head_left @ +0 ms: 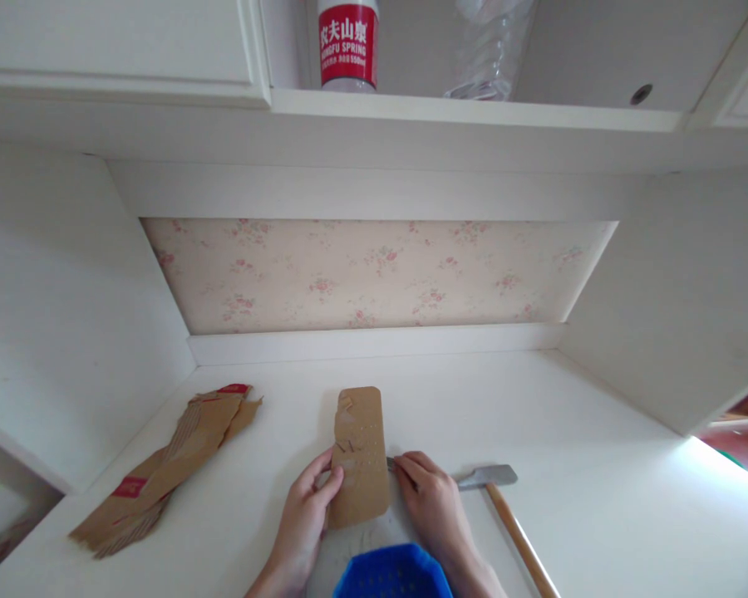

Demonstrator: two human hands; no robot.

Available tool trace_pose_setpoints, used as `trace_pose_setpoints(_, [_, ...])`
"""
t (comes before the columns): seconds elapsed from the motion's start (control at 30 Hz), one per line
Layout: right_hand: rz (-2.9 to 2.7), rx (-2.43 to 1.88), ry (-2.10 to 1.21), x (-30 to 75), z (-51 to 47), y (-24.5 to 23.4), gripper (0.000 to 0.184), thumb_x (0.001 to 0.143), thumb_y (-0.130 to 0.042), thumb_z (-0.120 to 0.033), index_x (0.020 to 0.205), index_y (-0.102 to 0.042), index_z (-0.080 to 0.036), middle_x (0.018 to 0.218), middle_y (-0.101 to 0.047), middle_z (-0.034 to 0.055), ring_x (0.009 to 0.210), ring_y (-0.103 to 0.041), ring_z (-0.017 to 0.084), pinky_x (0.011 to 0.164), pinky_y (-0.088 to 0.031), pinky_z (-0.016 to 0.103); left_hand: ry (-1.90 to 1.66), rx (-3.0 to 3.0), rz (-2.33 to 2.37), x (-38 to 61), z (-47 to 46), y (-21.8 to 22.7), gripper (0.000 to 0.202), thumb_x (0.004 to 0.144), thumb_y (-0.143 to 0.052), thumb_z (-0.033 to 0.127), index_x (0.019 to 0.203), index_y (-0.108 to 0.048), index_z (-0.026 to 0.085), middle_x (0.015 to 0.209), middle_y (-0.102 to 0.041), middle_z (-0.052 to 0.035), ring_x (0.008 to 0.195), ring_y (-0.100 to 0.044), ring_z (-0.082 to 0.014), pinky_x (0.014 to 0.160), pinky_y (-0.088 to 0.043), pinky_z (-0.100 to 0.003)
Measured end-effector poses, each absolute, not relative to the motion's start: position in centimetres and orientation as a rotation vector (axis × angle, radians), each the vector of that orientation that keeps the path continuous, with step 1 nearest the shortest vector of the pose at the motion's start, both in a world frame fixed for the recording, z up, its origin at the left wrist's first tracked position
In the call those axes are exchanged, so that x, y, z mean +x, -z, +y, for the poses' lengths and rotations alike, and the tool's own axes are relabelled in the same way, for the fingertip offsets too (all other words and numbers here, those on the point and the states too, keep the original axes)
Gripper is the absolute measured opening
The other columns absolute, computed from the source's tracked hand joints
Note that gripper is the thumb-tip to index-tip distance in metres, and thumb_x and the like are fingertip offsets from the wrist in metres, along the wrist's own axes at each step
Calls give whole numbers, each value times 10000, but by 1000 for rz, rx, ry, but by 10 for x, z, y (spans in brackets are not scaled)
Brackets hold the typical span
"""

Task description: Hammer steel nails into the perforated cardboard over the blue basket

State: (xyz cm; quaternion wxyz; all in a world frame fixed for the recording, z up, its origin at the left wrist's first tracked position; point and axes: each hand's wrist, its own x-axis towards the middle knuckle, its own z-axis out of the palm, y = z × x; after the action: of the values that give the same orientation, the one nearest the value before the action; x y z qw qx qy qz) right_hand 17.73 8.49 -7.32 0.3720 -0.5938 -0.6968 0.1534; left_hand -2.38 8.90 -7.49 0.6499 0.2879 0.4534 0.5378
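Observation:
My left hand (308, 505) is closed on the left edge of a brown cardboard piece (360, 465) with rounded corners, thumb on its face. The piece is tilted up and has rows of small holes and several torn or scratched spots. In my right hand (433, 502), pinched fingers grip a thin grey metal tool (391, 463), its tip at the cardboard's right edge; my hand hides most of it. Just right of that hand lies a flat grey metal head (495, 475), meeting a wooden handle (520, 536). Whether this metal joins the tool in my fingers, I cannot tell.
A blue perforated basket (394, 573) stands at the front edge of view, between my forearms. Torn, crumpled cardboard (168, 465) lies on the white tabletop (255, 465) at left. Overhead, a shelf (411, 104) holds a red-labelled water bottle (349, 41) and a clear plastic bottle (492, 50).

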Motion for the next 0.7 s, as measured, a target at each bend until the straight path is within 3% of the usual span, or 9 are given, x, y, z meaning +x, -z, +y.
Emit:
trace_pose_setpoints(0.13, [-1584,-1408,-423,178,82,64,235,967,-500,-314,943,-711,-212,950,-745,62,788,-676,176,691,-560,292,-1187,834,1068,-23,88,73,515,699,-838,420,1135,-724,171,1203,-715,-117,1141,-653,-325,976,-501,-398])
trace_pose_setpoints(0.3, [-1712,-1245,-480,171,82,62,236,895,-644,-308,1085,-742,-208,1054,-752,82,1030,-623,219,921,-533,356,-1133,944,985,-20,88,71,492,748,-804,416,1165,-721,169,1208,-712,-118,1110,-664,-327,958,-506,-396])
trace_pose_setpoints(0.47, [-1756,-1203,-470,166,84,66,181,921,-617,-253,973,-789,-251,981,-766,51,973,-597,207,877,-534,361,-1085,965,934,-18,88,71,466,758,-799,401,1161,-724,180,1207,-713,-110,1114,-662,-316,985,-486,-393])
trace_pose_setpoints(0.7, [-1793,-1157,-481,168,84,70,242,929,-586,-228,994,-790,-341,978,-776,23,945,-575,233,856,-514,426,-1045,922,802,-18,87,67,468,734,-813,392,1150,-731,194,1223,-707,-100,1160,-637,-306,1020,-455,-386])
